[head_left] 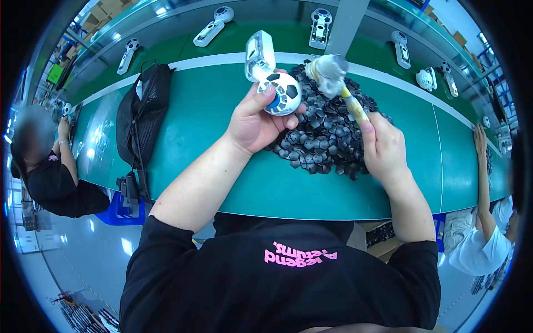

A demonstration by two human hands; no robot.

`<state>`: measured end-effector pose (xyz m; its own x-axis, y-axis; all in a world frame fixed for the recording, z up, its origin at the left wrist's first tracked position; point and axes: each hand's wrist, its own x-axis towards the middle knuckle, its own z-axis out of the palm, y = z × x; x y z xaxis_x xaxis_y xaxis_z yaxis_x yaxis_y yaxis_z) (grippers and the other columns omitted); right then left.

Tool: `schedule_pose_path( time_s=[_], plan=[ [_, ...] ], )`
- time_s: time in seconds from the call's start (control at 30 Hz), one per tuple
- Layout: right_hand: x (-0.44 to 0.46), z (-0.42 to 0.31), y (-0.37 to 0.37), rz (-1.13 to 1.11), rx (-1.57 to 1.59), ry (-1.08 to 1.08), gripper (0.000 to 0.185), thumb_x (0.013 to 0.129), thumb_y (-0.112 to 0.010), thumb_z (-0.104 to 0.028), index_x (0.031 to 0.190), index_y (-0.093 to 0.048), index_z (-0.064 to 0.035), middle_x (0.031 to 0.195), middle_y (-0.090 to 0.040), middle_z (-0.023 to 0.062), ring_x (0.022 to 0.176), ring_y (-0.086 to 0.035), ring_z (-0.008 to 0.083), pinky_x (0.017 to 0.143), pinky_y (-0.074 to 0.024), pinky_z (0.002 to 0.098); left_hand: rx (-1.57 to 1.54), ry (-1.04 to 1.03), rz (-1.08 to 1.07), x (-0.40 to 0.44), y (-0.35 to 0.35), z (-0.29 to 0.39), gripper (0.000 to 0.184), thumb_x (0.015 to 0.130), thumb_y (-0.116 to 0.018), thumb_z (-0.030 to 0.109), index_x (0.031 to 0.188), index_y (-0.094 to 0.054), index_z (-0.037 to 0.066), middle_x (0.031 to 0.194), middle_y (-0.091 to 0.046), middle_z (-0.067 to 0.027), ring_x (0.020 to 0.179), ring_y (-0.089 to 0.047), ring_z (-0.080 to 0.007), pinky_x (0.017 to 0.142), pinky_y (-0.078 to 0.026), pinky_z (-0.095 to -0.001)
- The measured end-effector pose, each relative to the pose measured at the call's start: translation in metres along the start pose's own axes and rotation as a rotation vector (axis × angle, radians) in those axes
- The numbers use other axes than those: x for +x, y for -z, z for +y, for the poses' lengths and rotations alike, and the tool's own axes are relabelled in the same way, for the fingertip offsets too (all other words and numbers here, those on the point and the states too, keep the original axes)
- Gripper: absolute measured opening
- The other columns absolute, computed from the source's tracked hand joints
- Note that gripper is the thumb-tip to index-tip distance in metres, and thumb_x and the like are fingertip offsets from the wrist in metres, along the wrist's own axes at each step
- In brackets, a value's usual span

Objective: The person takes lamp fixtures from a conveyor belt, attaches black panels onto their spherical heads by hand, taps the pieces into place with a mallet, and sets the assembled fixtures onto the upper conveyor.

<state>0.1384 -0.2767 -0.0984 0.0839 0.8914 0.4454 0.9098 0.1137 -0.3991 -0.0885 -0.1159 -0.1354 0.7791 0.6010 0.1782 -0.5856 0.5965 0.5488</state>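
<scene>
My left hand (252, 125) is closed round a white device with a football-patterned ball head (286, 91); its oblong white body points up and away from me. In my right hand (386, 147) is the handle of a mallet (355, 105), gripped in a fist. Its raised head is wrapped in pale material and is apart from the device. Below and between my hands lies a heap of small black angular pieces (319, 139), some looking five-sided, on the green table (266, 194).
A black mesh bag (145, 114) lies left on the table. Similar white devices (320, 28) stand along the back ledge, near a metal post (348, 25). One person (55, 166) sits at left, others (483, 244) at right. A cardboard box (383, 244) is under the table edge.
</scene>
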Motion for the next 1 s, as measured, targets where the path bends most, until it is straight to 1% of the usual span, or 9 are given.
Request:
schedule_pose_path(
  time_s=[0.17,0.27,0.43,0.53,0.57,0.67,0.77,0.93,1.0],
  plan=[
    [0.001,0.026,-0.012,0.021,-0.146,-0.053,0.019,0.097,-0.064,-0.022,0.099,-0.064,-0.0032,0.086,-0.065,0.0165,0.079,-0.065,0.0376,0.069,-0.0518,0.0450,0.248,-0.033,0.194,-0.003,-0.007,-0.007,0.039,0.098,-0.060,0.019,0.132,-0.050,0.005,0.119,-0.064,-0.0171,0.101,-0.069,-0.0316,0.072,-0.060,-0.0406],
    [0.004,0.028,-0.011,-0.034,-0.225,-0.108,0.025,0.092,-0.071,-0.026,0.100,-0.065,-0.0033,0.090,-0.067,0.0154,0.084,-0.066,0.0359,0.073,-0.0528,0.0440,0.780,-0.211,0.217,0.005,-0.004,-0.002,0.041,0.096,-0.060,0.015,0.133,-0.049,0.001,0.122,-0.063,-0.0178,0.102,-0.069,-0.0299,0.075,-0.063,-0.0420],
    [0.004,0.029,-0.014,-0.123,-0.228,-0.110,0.029,0.088,-0.075,-0.028,0.099,-0.067,-0.0030,0.093,-0.068,0.0137,0.089,-0.066,0.0347,0.077,-0.0521,0.0448,0.568,-0.230,0.166,0.002,0.027,0.004,0.042,0.094,-0.062,0.013,0.131,-0.050,-0.002,0.123,-0.062,-0.0169,0.103,-0.069,-0.0273,0.074,-0.064,-0.0402],
    [0.006,0.028,-0.015,-0.169,-0.218,-0.119,0.029,0.086,-0.077,-0.027,0.100,-0.068,-0.0033,0.095,-0.068,0.0124,0.092,-0.064,0.0338,0.080,-0.0515,0.0441,0.472,-0.259,0.225,-0.001,-0.001,0.002,0.042,0.094,-0.063,0.014,0.131,-0.051,-0.002,0.120,-0.063,-0.0158,0.102,-0.069,-0.0233,0.073,-0.063,-0.0357],
    [0.007,0.028,-0.015,-0.131,-0.191,-0.047,0.029,0.084,-0.078,-0.025,0.101,-0.069,-0.0039,0.096,-0.067,0.0115,0.093,-0.064,0.0327,0.081,-0.0508,0.0435,0.462,-0.262,0.227,-0.001,-0.005,0.002,0.042,0.094,-0.063,0.014,0.131,-0.051,-0.002,0.120,-0.063,-0.0158,0.102,-0.069,-0.0233,0.073,-0.063,-0.0357],
    [0.007,0.024,-0.009,-0.070,-0.144,0.103,0.029,0.081,-0.080,-0.022,0.102,-0.071,-0.0050,0.096,-0.067,0.0097,0.094,-0.062,0.0304,0.084,-0.0496,0.0421,0.491,-0.220,0.216,-0.003,-0.011,-0.001,0.044,0.093,-0.066,0.014,0.131,-0.052,-0.002,0.118,-0.063,-0.0138,0.099,-0.068,-0.0202,0.075,-0.061,-0.0327],
    [0.005,0.012,0.002,-0.231,-0.015,0.274,0.028,0.075,-0.082,-0.017,0.100,-0.074,-0.0068,0.098,-0.065,0.0071,0.095,-0.060,0.0272,0.087,-0.0472,0.0407,0.577,-0.207,0.236,-0.003,-0.001,-0.004,0.046,0.090,-0.071,0.012,0.130,-0.053,-0.001,0.117,-0.064,-0.0124,0.099,-0.067,-0.0191,0.078,-0.059,-0.0319],
    [0.001,0.010,0.001,-0.321,-0.031,0.253,0.023,0.073,-0.083,-0.015,0.094,-0.075,-0.0075,0.095,-0.066,0.0057,0.094,-0.061,0.0254,0.087,-0.0462,0.0405,0.816,-0.229,0.233,-0.004,-0.007,-0.009,0.049,0.081,-0.080,0.006,0.124,-0.057,0.000,0.116,-0.064,-0.0099,0.102,-0.065,-0.0173,0.086,-0.056,-0.0319],
    [0.000,0.010,0.001,-0.369,-0.052,0.245,0.020,0.078,-0.080,-0.020,0.093,-0.076,-0.0079,0.095,-0.066,0.0045,0.097,-0.061,0.0247,0.091,-0.0462,0.0401,0.822,-0.244,0.214,-0.006,-0.016,-0.012,0.050,0.080,-0.082,0.007,0.123,-0.058,0.000,0.116,-0.064,-0.0096,0.102,-0.065,-0.0169,0.087,-0.055,-0.0318]
  ],
)
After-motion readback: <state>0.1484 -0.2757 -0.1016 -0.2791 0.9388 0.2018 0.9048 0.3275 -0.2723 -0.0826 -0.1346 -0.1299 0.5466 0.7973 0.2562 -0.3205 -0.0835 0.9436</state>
